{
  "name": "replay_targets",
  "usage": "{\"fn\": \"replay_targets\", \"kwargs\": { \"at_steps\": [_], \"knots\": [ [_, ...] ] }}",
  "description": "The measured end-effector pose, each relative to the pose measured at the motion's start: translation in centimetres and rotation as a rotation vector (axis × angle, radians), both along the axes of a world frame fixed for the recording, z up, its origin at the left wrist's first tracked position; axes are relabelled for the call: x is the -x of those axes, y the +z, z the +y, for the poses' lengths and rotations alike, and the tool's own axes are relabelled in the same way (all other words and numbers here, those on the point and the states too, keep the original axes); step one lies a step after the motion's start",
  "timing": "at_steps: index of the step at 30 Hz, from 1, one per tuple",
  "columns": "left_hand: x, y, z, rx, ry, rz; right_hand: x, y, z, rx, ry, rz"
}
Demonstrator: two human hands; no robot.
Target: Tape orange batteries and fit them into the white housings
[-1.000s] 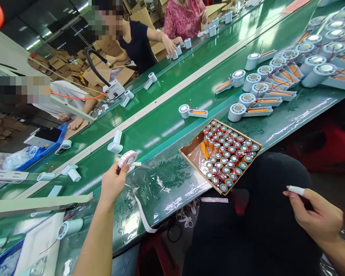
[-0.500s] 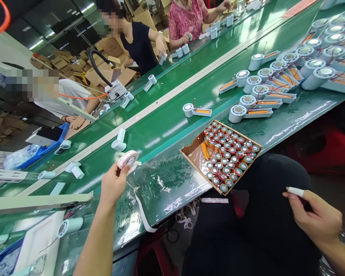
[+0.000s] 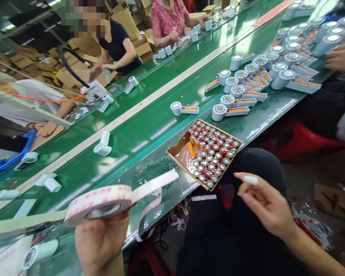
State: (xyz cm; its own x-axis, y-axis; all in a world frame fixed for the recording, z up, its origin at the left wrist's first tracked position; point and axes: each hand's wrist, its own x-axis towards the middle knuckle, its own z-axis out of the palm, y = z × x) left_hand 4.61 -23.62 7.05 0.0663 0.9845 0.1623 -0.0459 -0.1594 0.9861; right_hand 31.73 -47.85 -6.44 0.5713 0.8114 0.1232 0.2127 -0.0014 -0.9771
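Note:
My left hand [image 3: 102,239] is closed on a large roll of white tape [image 3: 100,201] with pink print, held up near the camera. A free end of the tape sticks out to the right, and a loose strip [image 3: 151,207] curls beside it. Over my lap, my right hand [image 3: 266,203] has its index finger stretched out and the thumb apart, with nothing visible between them. A white wrap [image 3: 250,179] covers part of that index finger. Between my hands, a shallow cardboard box [image 3: 179,163] on the bench edge holds orange battery cells [image 3: 211,155] with red wires.
Pale blue fan-like housings [image 3: 237,92] with orange cells crowd the right of the green belt [image 3: 143,138]; another [image 3: 176,108] lies apart. A short tape strip [image 3: 203,197] lies on my lap. Co-workers sit across the line; another person's hand [image 3: 343,57] reaches in at right.
My left hand has brought the tape roll closer to the camera, down and left. My right hand has moved left and slightly up toward the box, its thumb and index finger parting.

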Motion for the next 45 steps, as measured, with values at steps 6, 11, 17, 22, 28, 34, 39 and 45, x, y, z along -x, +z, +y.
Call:
{"fn": "replay_targets", "kwargs": {
  "at_steps": [6,11,17,22,28,34,39,45],
  "knots": [
    [-2.4,-2.8,-4.1,0.382,-0.125,-0.168,5.0,6.1,5.2,0.006,0.584,0.533],
    [-3.3,-5.9,-6.2,0.607,-0.259,-0.311,5.6,5.7,5.7,-0.141,0.742,0.624],
    [-4.0,-8.1,-7.5,0.729,-0.348,-0.348,4.9,5.3,5.1,-0.308,0.529,0.545],
    [-4.4,-10.2,-8.3,0.670,-0.458,-0.262,4.9,5.4,4.8,-0.365,0.507,0.641],
    [-3.1,-11.6,-8.1,0.635,-0.594,-0.125,4.8,5.0,4.6,-0.297,0.529,0.704],
    [-3.7,-11.6,-7.7,0.605,-0.579,-0.068,4.1,4.6,4.5,-0.237,0.627,0.673],
    [-5.1,-10.6,-7.2,0.736,-0.335,-0.256,4.1,4.6,4.6,-0.239,0.747,0.435],
    [-3.9,-8.6,-3.9,0.760,-0.135,-0.515,5.3,3.7,5.2,-0.054,0.875,-0.207]
  ]
}}
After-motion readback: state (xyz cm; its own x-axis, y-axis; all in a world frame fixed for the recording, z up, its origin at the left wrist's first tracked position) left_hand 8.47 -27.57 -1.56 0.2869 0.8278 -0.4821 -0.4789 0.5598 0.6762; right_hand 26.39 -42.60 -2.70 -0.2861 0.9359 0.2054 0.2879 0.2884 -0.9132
